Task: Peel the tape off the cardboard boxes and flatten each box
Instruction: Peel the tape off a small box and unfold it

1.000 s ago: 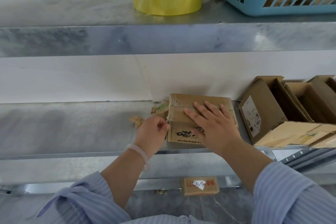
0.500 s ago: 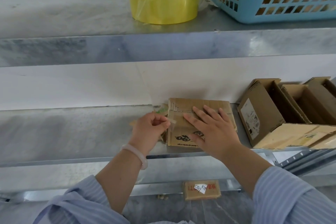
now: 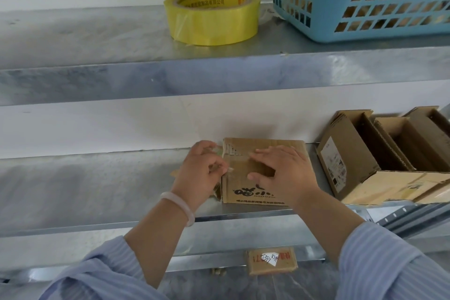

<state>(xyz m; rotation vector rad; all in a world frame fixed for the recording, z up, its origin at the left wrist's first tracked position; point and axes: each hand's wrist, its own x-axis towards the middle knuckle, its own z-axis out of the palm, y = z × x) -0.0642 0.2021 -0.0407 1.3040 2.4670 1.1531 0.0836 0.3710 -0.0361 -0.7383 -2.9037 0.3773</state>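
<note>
at the box's left edge, left hand [image 3: 202,173] fingers curl, pinching clear tape strip [image 3: 227,170]. right hand [image 3: 285,173] fingers straight, pressing flat on printed cardboard box [image 3: 253,193]. box sits on middle metal shelf [image 3: 97,190], open cardboard boxes [image 3: 353,153] to its right.

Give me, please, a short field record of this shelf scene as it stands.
box: printed cardboard, on the middle shelf, not yet flattened
left hand: pinches clear tape at the box's left edge
right hand: presses on the box top
upper shelf: yellow tape roll, blue basket
right of box: opened boxes
</note>
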